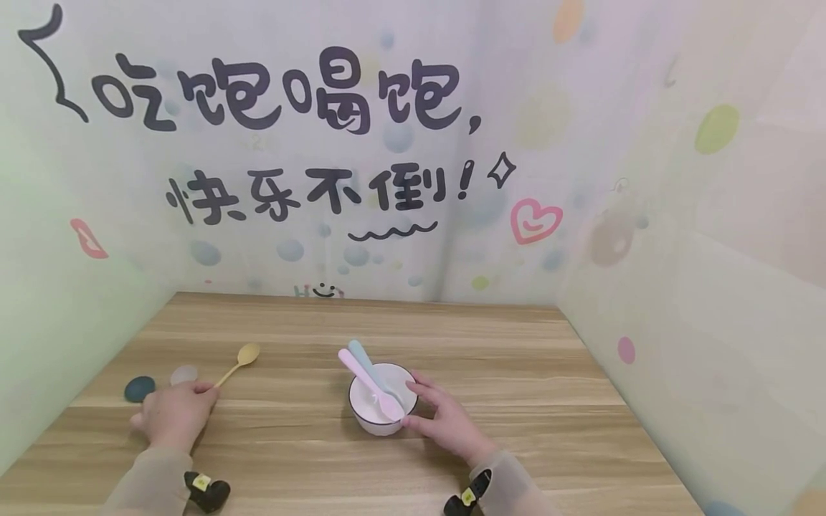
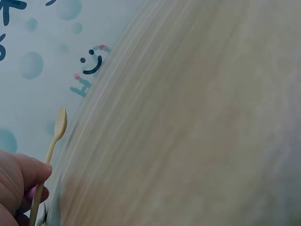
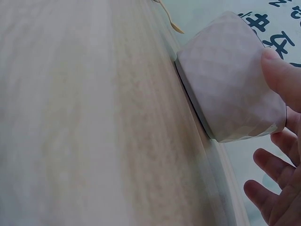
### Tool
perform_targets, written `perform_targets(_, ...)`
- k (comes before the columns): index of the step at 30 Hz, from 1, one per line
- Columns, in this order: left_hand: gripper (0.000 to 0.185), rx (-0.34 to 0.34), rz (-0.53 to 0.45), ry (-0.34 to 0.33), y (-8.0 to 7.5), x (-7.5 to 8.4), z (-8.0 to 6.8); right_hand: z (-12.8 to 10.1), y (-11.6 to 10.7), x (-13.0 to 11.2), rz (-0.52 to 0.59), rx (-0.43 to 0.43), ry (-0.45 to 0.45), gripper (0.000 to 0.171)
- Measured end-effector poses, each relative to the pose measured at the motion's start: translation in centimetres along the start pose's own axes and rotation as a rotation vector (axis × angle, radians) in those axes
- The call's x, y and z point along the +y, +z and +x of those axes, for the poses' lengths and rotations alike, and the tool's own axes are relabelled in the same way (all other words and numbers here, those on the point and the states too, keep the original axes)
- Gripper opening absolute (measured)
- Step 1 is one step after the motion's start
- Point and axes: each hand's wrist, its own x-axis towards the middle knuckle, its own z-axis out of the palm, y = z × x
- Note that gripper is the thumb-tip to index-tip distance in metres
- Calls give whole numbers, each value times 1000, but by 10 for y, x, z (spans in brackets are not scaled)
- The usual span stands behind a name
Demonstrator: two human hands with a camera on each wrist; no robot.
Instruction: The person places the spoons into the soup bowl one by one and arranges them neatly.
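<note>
In the head view my left hand (image 1: 177,416) is low over the table at the left. It pinches the handle of a yellow spoon (image 1: 249,353), whose head points away to the right; the left wrist view shows the same spoon (image 2: 60,123) between thumb and fingers. My right hand (image 1: 452,424) holds a small white bowl (image 1: 379,428) with a dark rim by its right side, thumb near and fingers far. A pink spoon (image 1: 353,365) and a light blue spoon (image 1: 357,349) lean in the bowl, handles over its far-left rim. The right wrist view shows the bowl's faceted outside (image 3: 225,80).
Beyond my left hand lie a dark blue rounded piece (image 1: 140,389) and a pale translucent one (image 1: 183,373); the hand may hide part of them. The wood-grain table (image 1: 516,373) meets a printed wall (image 1: 387,265) at the back and walls on both sides.
</note>
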Motion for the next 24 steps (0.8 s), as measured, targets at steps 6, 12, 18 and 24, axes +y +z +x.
perform_targets(6, 31, 4, -37, 32, 0, 5, 0, 0, -1, -2, 0, 3, 1, 69)
perform_targets(12, 35, -7, -46, 81, -1, 14, -2, 0, -2, -3, -9, -2, 4, 68)
perform_targets(18, 35, -46, -54, 122, -7, 24, -6, 0, -2, -4, -10, -9, 6, 68)
perform_targets(24, 41, -110, -78, 139, -13, 33, -8, -1, -3, -6, -12, -8, -3, 68)
